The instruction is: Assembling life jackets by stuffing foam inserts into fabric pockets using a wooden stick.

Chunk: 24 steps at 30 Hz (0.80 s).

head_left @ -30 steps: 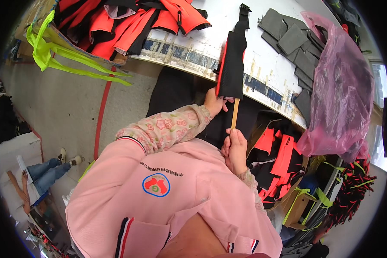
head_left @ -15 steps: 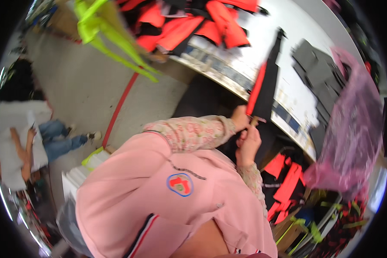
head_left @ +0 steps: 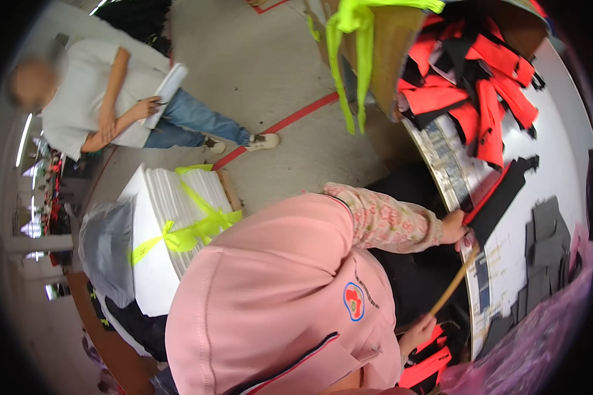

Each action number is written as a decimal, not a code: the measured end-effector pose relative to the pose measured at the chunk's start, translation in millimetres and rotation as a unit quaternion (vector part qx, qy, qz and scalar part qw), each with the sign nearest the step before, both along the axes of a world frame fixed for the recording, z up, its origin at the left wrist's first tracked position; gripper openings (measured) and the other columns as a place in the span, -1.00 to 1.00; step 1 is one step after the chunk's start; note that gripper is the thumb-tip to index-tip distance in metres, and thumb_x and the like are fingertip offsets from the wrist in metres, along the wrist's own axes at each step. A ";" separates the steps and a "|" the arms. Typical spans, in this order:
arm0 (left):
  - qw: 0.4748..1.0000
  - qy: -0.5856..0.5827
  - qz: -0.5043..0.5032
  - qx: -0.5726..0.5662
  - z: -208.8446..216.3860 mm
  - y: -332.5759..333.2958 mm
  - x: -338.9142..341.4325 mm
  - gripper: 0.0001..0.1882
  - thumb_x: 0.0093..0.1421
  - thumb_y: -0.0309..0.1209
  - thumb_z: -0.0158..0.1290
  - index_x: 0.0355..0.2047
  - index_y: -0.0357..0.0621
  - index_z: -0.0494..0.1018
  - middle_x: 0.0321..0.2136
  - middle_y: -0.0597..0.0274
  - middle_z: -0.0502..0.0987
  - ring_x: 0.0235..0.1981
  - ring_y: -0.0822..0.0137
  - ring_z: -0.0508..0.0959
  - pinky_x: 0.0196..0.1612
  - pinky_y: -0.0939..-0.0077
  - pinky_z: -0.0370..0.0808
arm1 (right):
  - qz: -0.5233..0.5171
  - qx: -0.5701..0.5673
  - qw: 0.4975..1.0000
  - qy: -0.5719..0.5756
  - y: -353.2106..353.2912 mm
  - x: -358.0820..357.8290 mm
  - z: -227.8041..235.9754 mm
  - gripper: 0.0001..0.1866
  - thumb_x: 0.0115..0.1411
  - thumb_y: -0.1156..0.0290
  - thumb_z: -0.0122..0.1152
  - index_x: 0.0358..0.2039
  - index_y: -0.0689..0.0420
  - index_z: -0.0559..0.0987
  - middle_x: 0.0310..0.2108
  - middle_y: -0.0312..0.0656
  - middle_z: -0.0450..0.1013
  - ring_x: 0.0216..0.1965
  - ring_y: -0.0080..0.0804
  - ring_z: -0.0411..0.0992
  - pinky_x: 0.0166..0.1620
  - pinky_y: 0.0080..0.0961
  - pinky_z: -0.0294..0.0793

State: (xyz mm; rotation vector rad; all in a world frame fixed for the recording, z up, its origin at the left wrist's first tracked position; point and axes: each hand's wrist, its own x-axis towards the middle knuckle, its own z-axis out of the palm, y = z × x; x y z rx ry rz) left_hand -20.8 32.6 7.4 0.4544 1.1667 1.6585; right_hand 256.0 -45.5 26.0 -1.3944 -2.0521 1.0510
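Observation:
At the table's edge my left hand (head_left: 453,227) is closed on the near end of a long, narrow black and orange-red fabric piece (head_left: 501,204). The rest of the piece stretches over the white tabletop. My right hand (head_left: 418,334), lower and nearer my body, grips one end of a thin tan rod (head_left: 453,284). The rod slants up to the fabric's near end beside my left fingers; whether its tip sits inside the fabric I cannot tell.
Orange-red and black pieces (head_left: 487,105) are heaped on the white table (head_left: 507,253) beside a cardboard box (head_left: 392,52). Grey pieces (head_left: 543,247) and purple plastic (head_left: 540,336) lie right. White sheets (head_left: 155,237) are tied with yellow-green strips. A person (head_left: 102,99) holds papers on the left.
My right hand has drawn away from my left, down toward my body, and the tan rod now shows at length between them. The whole view has turned, bringing the other person closer in.

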 end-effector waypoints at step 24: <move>0.987 -0.039 -0.147 -0.059 11.4 -12.2 -19.8 -0.64 0.25 -0.28 -0.08 -0.08 -0.32 0.28 -0.35 0.02 0.48 -0.47 0.28 0.54 -0.53 0.52 0.54 | -0.086 0.312 0.924 -0.201 280.9 1.2 48.1 -0.74 0.04 0.39 0.16 -0.22 0.15 0.48 -0.26 -0.02 0.41 -0.23 -0.06 0.38 -0.16 -0.29 0.37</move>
